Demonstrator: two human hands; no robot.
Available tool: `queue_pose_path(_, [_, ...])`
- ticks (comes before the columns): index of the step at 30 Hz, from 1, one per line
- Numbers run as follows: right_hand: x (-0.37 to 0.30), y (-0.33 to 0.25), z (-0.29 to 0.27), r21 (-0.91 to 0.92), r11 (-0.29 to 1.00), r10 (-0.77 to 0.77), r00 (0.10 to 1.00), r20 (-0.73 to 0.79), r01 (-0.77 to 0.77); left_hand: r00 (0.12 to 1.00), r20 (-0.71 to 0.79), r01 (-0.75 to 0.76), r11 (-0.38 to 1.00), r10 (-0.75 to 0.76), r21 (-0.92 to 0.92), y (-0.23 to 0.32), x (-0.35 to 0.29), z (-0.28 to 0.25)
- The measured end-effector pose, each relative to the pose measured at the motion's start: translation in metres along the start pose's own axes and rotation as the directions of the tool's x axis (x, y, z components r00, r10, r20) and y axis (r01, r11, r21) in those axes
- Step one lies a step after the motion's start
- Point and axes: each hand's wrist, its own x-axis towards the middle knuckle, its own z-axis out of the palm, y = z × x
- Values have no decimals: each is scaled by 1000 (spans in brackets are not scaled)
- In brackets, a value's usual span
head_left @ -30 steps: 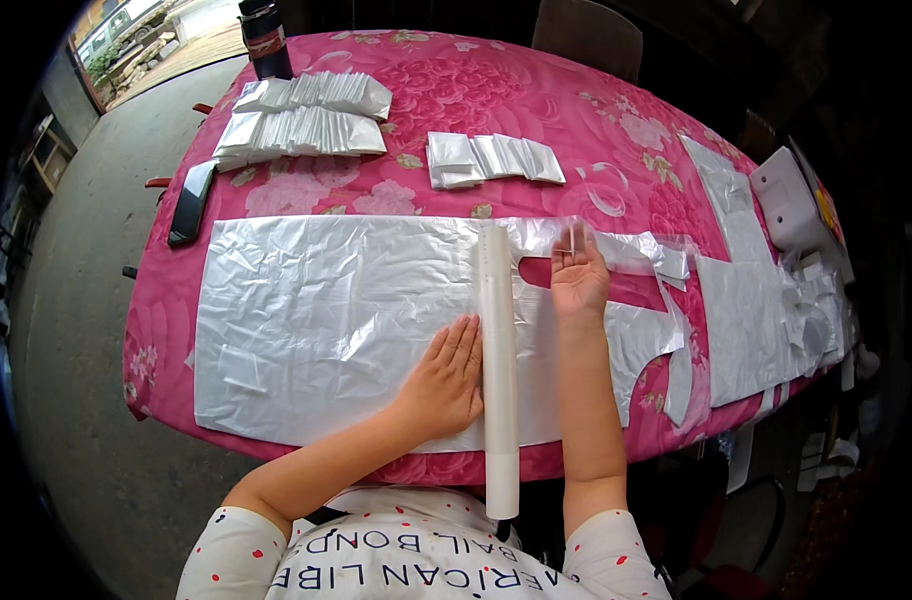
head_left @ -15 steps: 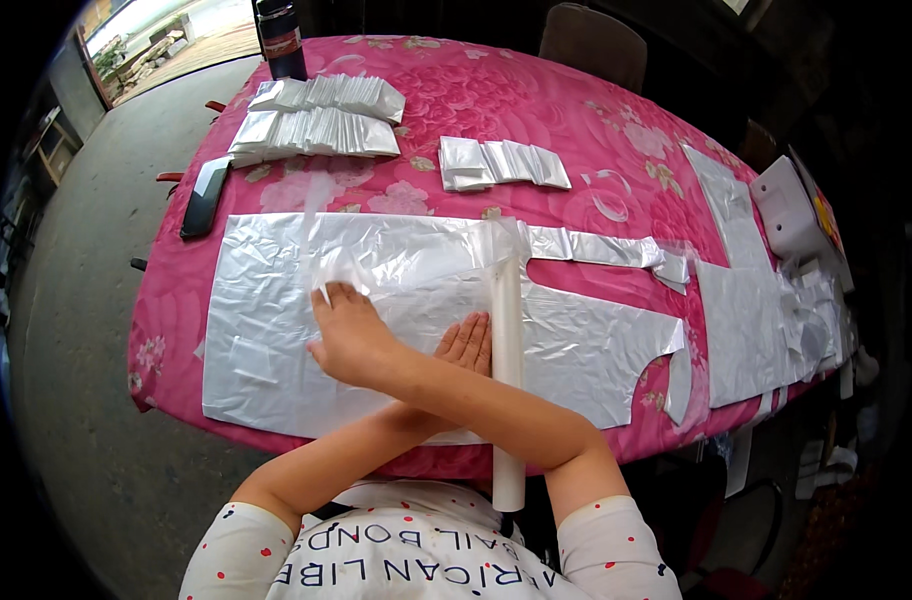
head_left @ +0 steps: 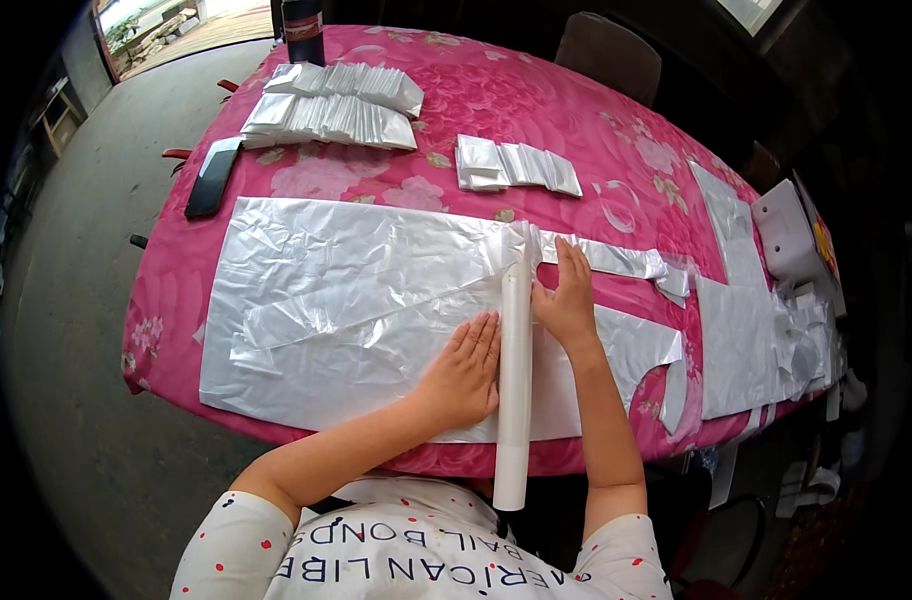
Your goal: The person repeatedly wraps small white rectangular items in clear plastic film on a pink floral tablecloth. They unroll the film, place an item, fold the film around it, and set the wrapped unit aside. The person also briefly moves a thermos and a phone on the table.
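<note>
We see the white roll [head_left: 513, 385] lying twelve-to-six across the silvery plastic sheet [head_left: 336, 270], its six o'clock end beyond the bench [head_left: 546, 105]. Against its nine o'clock side the left hand [head_left: 466, 372] lies flat, gripping nothing; at its two o'clock the right hand [head_left: 568, 300], fingers outstretched, holds nothing we can see

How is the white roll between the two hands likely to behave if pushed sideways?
The white roll would probably turn readily, being a long cylinder. Its straight overhang beyond the table suggests stiffness; pressing that end might tip it.
</note>
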Motion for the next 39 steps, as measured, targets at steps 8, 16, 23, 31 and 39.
queue_pose_path(8, [25, 26, 37, -189, 976, 99, 994, -55, -108, 999, 40, 7, 1000, -7, -4, -4, -1, -1])
queue_pose_path(16, [48, 44, -2, -318, 948, -86, 956, -281, -8, 999, 33, 7, 1000, -8, 18, -4, -3, -2])
queue_pose_path(23, [36, 144, -95, -493, 827, 45, 906, -421, -270, 1000, 28, 3, 1000, -3, 4, -2, -1, -3])
queue_pose_path(31, [-7, 204, -138, -308, 603, 387, 608, -694, -736, 998, 59, 11, 1000, -10, -4, -1, 0, -2])
queue_pose_path(39, [-7, 7, -15, 312, 896, 302, 948, 97, -317, 999, 48, 11, 999, -13, 36, -4, -3, -5])
